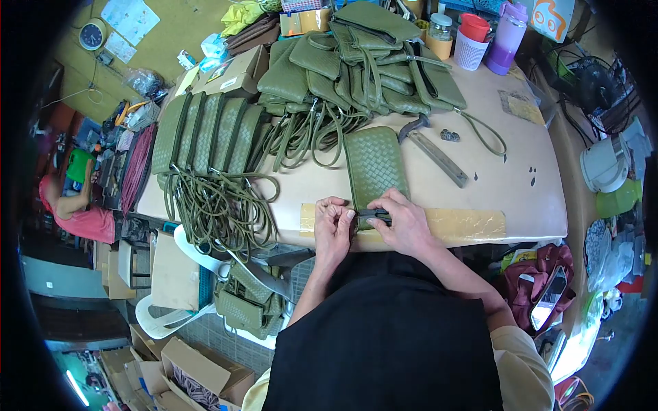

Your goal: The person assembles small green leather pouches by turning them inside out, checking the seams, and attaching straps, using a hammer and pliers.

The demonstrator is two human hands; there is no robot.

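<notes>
A green woven pouch [375, 164] lies at the table's front edge, its near end between my hands. My left hand [334, 229] pinches at the pouch's near left corner, thumb and fingertips pressed together. My right hand [403, 220] is closed around a small dark tool [375, 215] that lies across the pouch's near end and points toward my left fingertips. The exact kind of tool I cannot tell. Just beyond the pouch rests a hammer [439, 159] with a wooden handle, beside a small dark lump [449, 135].
A heap of green pouches [349, 68] covers the back. At left stands a row of pouches [205, 130] with cord straps [219, 205] hanging over the edge. A purple bottle [507, 38] and white cup [469, 53] stand back right. Another person [79, 209] is far left.
</notes>
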